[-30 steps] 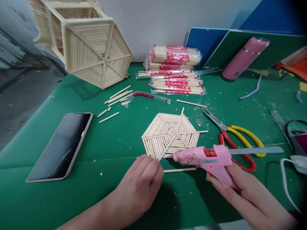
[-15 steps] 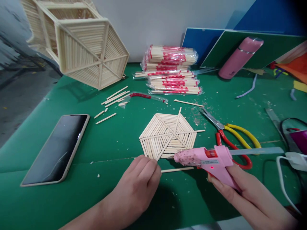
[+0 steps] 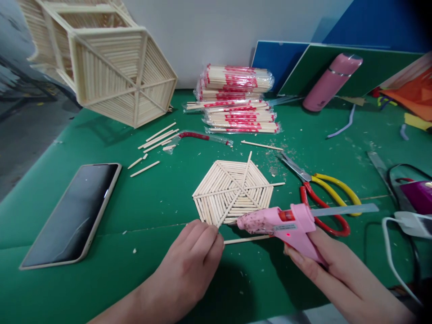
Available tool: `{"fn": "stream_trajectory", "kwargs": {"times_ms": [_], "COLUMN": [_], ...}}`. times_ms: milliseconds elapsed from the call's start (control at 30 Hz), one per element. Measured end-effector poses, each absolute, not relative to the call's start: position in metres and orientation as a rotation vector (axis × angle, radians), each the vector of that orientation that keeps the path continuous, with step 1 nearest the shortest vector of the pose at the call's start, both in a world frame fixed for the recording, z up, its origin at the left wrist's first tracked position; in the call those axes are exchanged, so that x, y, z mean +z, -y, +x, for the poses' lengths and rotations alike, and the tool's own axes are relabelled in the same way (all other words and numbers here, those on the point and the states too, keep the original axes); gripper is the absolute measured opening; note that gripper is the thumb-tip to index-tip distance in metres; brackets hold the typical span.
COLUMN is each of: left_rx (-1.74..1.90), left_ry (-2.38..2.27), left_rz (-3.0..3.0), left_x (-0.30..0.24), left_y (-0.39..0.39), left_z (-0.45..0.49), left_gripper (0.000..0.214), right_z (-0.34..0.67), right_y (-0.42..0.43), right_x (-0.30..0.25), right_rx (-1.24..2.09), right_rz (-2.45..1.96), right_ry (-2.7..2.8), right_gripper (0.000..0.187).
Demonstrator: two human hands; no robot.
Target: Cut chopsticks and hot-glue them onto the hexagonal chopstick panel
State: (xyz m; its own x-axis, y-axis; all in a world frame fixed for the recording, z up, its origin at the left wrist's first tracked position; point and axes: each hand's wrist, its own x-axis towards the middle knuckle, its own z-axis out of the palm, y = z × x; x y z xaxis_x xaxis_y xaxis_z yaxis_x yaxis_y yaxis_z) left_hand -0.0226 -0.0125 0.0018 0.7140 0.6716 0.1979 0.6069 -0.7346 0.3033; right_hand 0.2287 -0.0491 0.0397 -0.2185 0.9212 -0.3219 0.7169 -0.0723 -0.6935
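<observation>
A six-sided panel of thin wooden sticks [image 3: 216,204] lies flat, with a few spoke ends jutting past its rim. My left hand [image 3: 191,265] is closed on the panel's near corner, pinching the end of a spoke; the fingertips are partly hidden. In my right hand [image 3: 324,270] is a pink hot glue gun [image 3: 281,222], its red light on and a clear glue stick [image 3: 347,209] poking out the back. Its nozzle is at the panel's near edge, just right of my left fingers; whether it touches cannot be seen. One loose stick [image 3: 245,240] lies below the nozzle.
Yellow-and-red-handled pliers [image 3: 307,177] lie to the right. Behind are wrapped stick bundles [image 3: 239,101], a pink bottle [image 3: 332,83] and a large stick-built structure [image 3: 111,76]. A phone [image 3: 72,213] lies left, among loose sticks [image 3: 145,168]. A white cable [image 3: 388,252] runs at right.
The glue gun has slid slightly left along the panel's near edge, closer to my left fingers. My left hand keeps its pinch. The whole view has shifted a little.
</observation>
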Motion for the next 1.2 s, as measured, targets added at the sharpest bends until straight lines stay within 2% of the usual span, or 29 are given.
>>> {"fn": "stream_trajectory", "kwargs": {"times_ms": [333,600,967,1200], "left_rx": [0.445,0.439,0.526,0.511], "left_ry": [-0.996,-0.989,-0.972,-0.970], "left_rz": [2.675,2.680,2.745,2.760], "left_x": [0.002,-0.001,-0.001,-0.002], "left_y": [0.012,0.012,0.011,0.010], "left_z": [-0.024,-0.026,-0.025,-0.026], "left_gripper": [0.018,0.018,0.018,0.020], "right_z": [0.241,0.240,0.241,0.255], "right_y": [0.055,0.057,0.059,0.069], "right_x": [0.042,0.042,0.041,0.038], "right_rx": [1.024,0.982,1.055,1.133], "right_rz": [-1.827,-1.806,-1.815,-1.913], "right_ry": [1.932,1.922,1.917,1.884], "right_gripper": [0.023,0.017,0.014,0.021]}}
